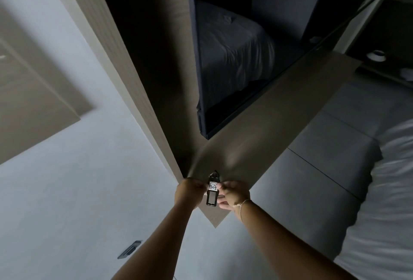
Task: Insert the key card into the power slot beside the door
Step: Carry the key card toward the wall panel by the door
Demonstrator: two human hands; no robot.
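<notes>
The key card (pixel 212 192) is a small black tag with a white label that reads 407, held upright low in the middle of the head view. My left hand (pixel 190 192) pinches its left edge. My right hand (pixel 233 195) pinches its right edge, and a thin bracelet circles that wrist. Both arms reach forward from the bottom of the frame. A dark wall fitting with a slot (pixel 129 250) is set into the pale wall at the lower left, well apart from both hands.
A wood-panelled wall (pixel 125 61) runs up from the hands, and a wooden shelf (pixel 279 121) angles off to the right. A mirror (pixel 232 56) reflects a bed. White bedding (pixel 384 201) lies at the right. The room is dim.
</notes>
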